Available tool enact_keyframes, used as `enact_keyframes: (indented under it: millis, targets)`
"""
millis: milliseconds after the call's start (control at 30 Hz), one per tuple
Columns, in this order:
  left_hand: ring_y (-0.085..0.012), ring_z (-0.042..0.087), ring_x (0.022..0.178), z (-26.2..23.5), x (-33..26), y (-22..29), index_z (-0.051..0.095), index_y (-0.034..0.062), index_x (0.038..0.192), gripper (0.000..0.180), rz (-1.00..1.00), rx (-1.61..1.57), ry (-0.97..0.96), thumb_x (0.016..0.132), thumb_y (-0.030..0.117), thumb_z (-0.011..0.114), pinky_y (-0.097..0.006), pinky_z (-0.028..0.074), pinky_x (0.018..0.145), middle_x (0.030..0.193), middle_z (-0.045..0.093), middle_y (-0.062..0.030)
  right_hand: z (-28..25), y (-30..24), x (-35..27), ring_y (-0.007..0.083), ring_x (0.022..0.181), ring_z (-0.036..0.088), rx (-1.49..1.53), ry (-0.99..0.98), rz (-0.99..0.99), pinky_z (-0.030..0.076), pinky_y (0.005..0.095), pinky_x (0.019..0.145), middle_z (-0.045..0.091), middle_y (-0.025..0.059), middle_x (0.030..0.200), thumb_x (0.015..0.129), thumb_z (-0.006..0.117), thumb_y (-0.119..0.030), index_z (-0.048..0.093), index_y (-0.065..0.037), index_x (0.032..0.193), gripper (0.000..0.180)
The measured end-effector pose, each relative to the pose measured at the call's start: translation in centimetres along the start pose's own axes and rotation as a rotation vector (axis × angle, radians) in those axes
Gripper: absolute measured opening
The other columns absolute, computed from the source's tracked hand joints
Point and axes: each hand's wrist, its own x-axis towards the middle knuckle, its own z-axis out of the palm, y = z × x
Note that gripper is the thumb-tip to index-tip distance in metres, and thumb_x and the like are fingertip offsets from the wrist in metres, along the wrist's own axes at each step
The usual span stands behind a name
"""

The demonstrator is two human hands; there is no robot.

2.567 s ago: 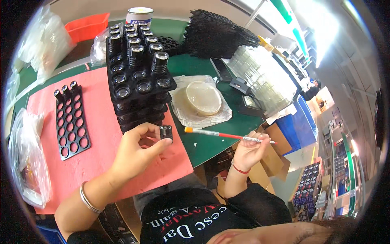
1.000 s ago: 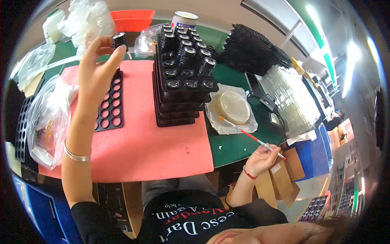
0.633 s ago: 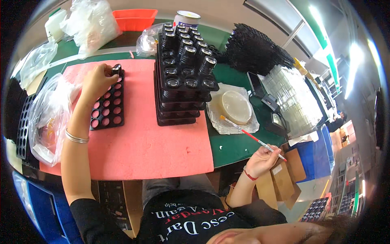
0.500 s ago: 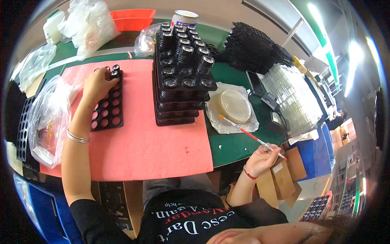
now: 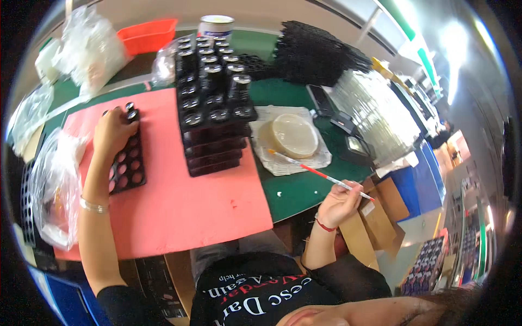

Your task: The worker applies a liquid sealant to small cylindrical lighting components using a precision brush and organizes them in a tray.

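Note:
My left hand [image 5: 113,130] is closed at the far end of a small black tray [image 5: 140,168] with rows of round holes. What its fingers grip is hidden. Beside the fingertips, small black cylinders with shiny tops [image 5: 130,110] stand in the tray. In my right hand [image 5: 340,205] is a thin paintbrush [image 5: 318,173] with a red and white handle, held between thumb and fingers. Its orange-brown tip points toward a round, shallow dish [image 5: 295,135] of pale, cloudy content, lying on folded paper [image 5: 272,167]. The tip appears at the dish's near-left side.
A pink mat [image 5: 190,217] covers part of the green table. Stacked black trays [image 5: 215,155] stand on it, the top one bearing several cylinders [image 5: 240,87]. Around lie plastic bags [image 5: 57,190], a red bin [image 5: 147,37], a can [image 5: 216,26], black netting [image 5: 315,51] and clear trays [image 5: 375,108].
The whole view has shifted, so the table's things appear farther left. My left hand stays at the small tray's far end, and my right hand still holds the paintbrush near the dish.

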Motion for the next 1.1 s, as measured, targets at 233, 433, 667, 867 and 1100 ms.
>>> enact_keyframes:
  millis: [233, 433, 667, 867, 1100]
  targets:
    - [-0.0331, 0.061, 0.083, 0.5, -0.1, -0.1, 0.064, 0.0031, 0.092, 0.039, -0.016, 0.045, 0.028, 0.067, 0.032, 0.067, -0.042, 0.047, 0.073, 0.09, 0.063, -0.0181, -0.4, 0.1, 0.1, 0.0094, 0.058, 0.044, 0.031, 0.048, -0.006, 0.034, 0.0224, 0.051, 0.053, 0.0034, 0.071, 0.091, 0.051, -0.026, 0.052, -0.007, 0.082, 0.02]
    - [-0.0325, 0.062, 0.079, -0.6, -0.7, -2.0, 0.064, 0.003, 0.086, 0.035, -0.026, 0.017, 0.075, 0.068, 0.033, 0.068, -0.041, 0.047, 0.069, 0.084, 0.064, -0.0162, 0.5, 0.6, -0.2, 0.0096, 0.06, 0.045, 0.03, -0.027, 0.017, 0.034, 0.0211, 0.051, 0.052, 0.0032, 0.072, 0.091, 0.051, -0.026, 0.051, -0.007, 0.083, 0.02]
    - [-0.0328, 0.062, 0.076, 0.0, 0.1, -0.6, 0.062, 0.0024, 0.081, 0.034, 0.07, -0.028, 0.041, 0.065, 0.032, 0.067, -0.041, 0.047, 0.068, 0.08, 0.064, -0.0169, -0.4, 0.0, 0.0, 0.0079, 0.066, 0.044, -0.017, -0.013, -0.006, 0.034, 0.0196, 0.057, 0.048, 0.0017, 0.074, 0.094, 0.046, -0.027, 0.052, -0.005, 0.084, 0.025]
    - [-0.0328, 0.062, 0.078, -0.6, -0.6, -0.9, 0.064, 0.003, 0.082, 0.03, 0.015, -0.019, 0.067, 0.066, 0.029, 0.067, -0.041, 0.048, 0.071, 0.081, 0.064, -0.0159, -0.2, 0.1, -0.3, 0.0067, 0.064, 0.044, -0.007, -0.029, -0.001, 0.033, 0.0181, 0.055, 0.05, 0.0007, 0.075, 0.092, 0.05, -0.026, 0.051, -0.009, 0.083, 0.02]
    - [-0.0339, 0.062, 0.077, -0.3, -0.6, -0.3, 0.064, 0.0041, 0.081, 0.029, 0.001, 0.024, 0.052, 0.064, 0.028, 0.067, -0.042, 0.049, 0.071, 0.082, 0.064, -0.0164, -0.1, 0.0, -0.3, 0.0069, 0.062, 0.043, -0.02, -0.021, -0.008, 0.033, 0.0188, 0.054, 0.049, 0.0005, 0.071, 0.092, 0.049, -0.027, 0.051, -0.008, 0.081, 0.022]
